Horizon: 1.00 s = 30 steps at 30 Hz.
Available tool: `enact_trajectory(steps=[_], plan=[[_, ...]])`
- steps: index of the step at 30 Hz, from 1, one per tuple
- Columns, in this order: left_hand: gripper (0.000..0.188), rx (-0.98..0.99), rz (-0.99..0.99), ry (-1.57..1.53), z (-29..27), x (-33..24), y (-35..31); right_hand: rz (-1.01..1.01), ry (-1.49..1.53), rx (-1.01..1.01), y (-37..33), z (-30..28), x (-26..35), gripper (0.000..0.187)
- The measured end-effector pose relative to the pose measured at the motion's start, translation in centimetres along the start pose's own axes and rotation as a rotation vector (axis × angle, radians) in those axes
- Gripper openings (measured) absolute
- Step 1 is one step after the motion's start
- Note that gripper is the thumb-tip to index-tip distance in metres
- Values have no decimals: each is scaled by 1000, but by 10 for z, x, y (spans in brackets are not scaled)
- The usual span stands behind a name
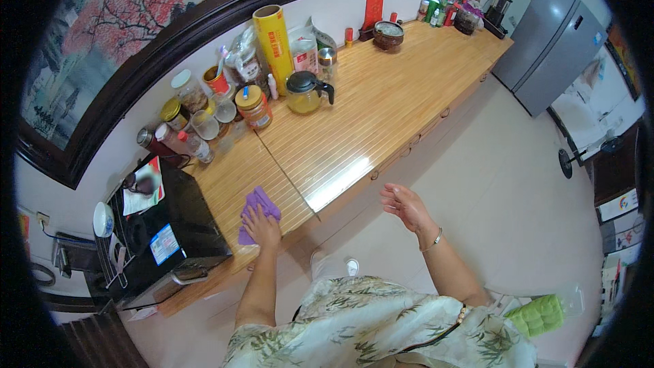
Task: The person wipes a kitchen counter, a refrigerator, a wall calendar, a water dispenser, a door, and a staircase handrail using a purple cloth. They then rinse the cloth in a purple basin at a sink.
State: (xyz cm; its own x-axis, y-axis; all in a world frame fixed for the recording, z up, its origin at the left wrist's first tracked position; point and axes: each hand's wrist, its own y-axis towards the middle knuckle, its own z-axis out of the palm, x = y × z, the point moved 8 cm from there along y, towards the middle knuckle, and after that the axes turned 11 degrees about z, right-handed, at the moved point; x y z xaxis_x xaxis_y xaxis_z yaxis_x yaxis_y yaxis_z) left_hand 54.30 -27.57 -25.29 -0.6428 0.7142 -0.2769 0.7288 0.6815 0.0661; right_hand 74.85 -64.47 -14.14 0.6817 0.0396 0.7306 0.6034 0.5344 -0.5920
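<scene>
My left hand presses on a crumpled purple cloth on the wooden counter, near its front edge and just right of a black oven-like box. The fingers lie over the cloth, which bunches out around them. My right hand is in the air in front of the counter's edge, fingers extended and holding nothing. A bracelet circles that wrist.
Jars, cups, bottles, a tall yellow tube and a glass pitcher with yellowish liquid crowd the counter's back left. The black box stands at the left end. Farther right are a bowl, bottles and a grey refrigerator.
</scene>
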Motion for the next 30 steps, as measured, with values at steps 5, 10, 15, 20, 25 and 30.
enact_trajectory(steps=[5,10,15,20,25,30], plan=[[61,167,235,-27,17,-116,7,-19,90,-86,18,-47,22,39],[61,116,342,-46,40,-183,100,-5,97,-51,52,-73,58,36],[60,164,409,31,78,-278,178,9,69,-114,99,-126,103,34],[57,221,787,-99,115,-441,146,7,62,-151,136,-175,175,33],[57,226,722,-89,149,-528,270,-92,39,-207,131,-220,255,33],[57,136,574,-56,174,-559,293,-59,56,-218,114,-288,266,32]])
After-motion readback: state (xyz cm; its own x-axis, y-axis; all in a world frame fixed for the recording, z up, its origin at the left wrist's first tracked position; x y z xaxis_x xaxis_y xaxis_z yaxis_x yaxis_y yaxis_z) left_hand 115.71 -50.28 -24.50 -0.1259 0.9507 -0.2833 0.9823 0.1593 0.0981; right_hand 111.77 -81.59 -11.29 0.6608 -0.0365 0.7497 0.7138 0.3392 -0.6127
